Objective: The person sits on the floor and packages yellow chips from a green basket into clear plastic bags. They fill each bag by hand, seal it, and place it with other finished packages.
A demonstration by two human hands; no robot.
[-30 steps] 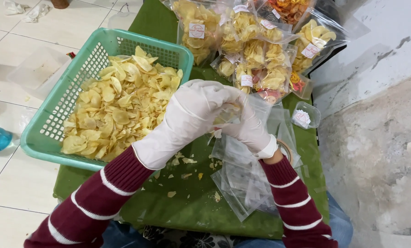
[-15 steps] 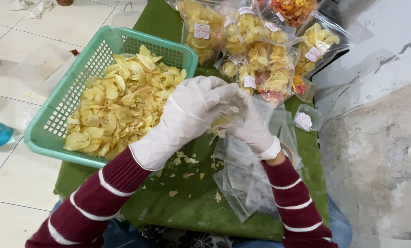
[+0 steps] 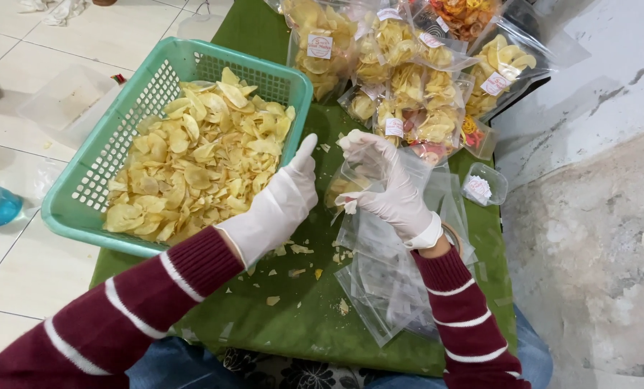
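On green cloth point(image 3: 279, 324), many bags point(image 3: 408, 79) are filled; one bag point(image 3: 351, 184) is grasped by the right hand point(image 3: 387, 187), the left hand point(image 3: 279, 205) released, chips point(image 3: 192, 151) left.

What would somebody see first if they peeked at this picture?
Probably the big green basket on the left, heaped with pale yellow chips. Next, the two white-gloved hands in the middle: the right hand holds a small clear bag with a few chips in it, and the left hand is beside the basket, fingers open. Behind them, at the top, lies a pile of filled chip bags on the green cloth.
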